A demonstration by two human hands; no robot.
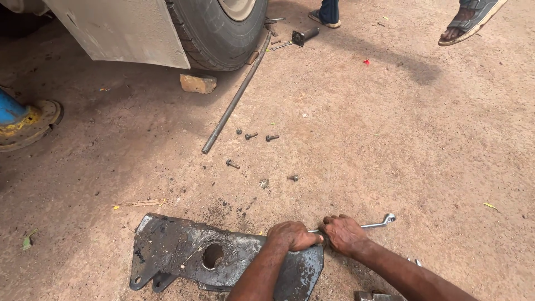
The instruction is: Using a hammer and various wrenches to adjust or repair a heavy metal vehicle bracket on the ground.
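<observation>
A dark, greasy metal bracket plate (184, 253) with a round hole lies on the dirt at the bottom of the head view. My left hand (292, 236) presses on the plate's upper right edge, fingers curled over it. Just to its right, my right hand (344, 234) is closed around a silver ring spanner (379, 224). The spanner's offset end sticks out to the right, and its other end is hidden between my hands at the plate's edge.
Several loose bolts (251, 135) lie on the dirt beyond the plate. A long steel rod (234, 100) runs up to a vehicle tyre (214, 33) chocked by a stone (198, 83). A blue jack stand (22, 120) is at left. Other people's feet (471, 22) stand at top right.
</observation>
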